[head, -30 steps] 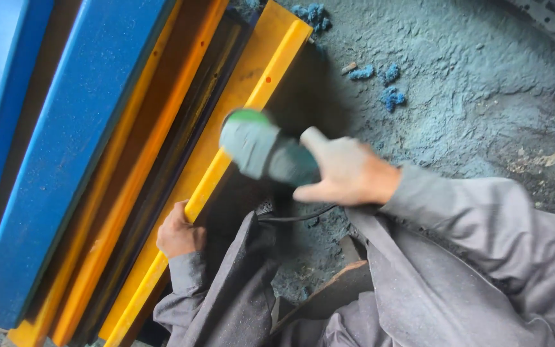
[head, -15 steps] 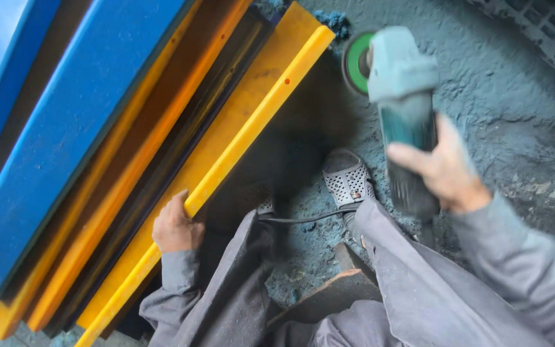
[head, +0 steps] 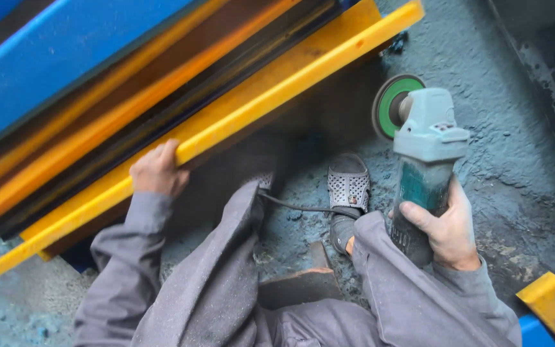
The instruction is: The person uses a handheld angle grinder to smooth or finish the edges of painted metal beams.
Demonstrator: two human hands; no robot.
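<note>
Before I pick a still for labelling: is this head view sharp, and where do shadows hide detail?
Head view: the angle grinder and right hand look crisp; the blue and yellow beams smear with motion blur toward the upper left; deep shadow under the yellow edge near the left hand hides the floor there; no strong glare.

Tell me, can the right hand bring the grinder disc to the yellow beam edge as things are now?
Probably yes. The right hand holds the angle grinder with its green disc beside the yellow beam; only open floor lies between. The left hand grips the beam farther along.
</note>
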